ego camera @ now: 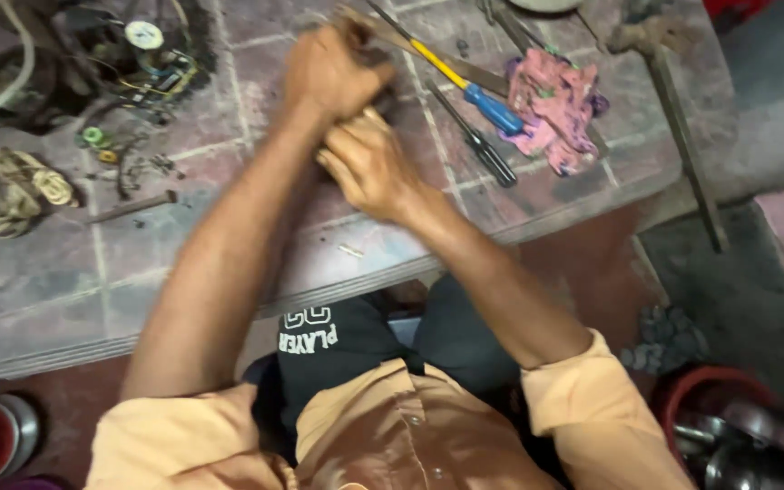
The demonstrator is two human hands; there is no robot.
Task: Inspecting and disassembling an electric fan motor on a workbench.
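My left hand (328,68) is clenched in a fist over the far middle of the tiled tabletop (65,272). My right hand (369,165) lies just below it with its fingers curled, and the two hands touch. Both close on a small dark object (385,102) that is almost entirely hidden between them, and I cannot tell what it is. A screwdriver with a blue and yellow handle (475,91) and a black-handled screwdriver (487,152) lie just to the right of my hands.
A pink rag (555,111) and a long-handled tool (682,136) lie at the right end of the table. A rope coil (6,189), tangled wires with a circuit board (142,59) and a short rod (133,207) are on the left. A red tub of metal parts (737,431) stands on the floor.
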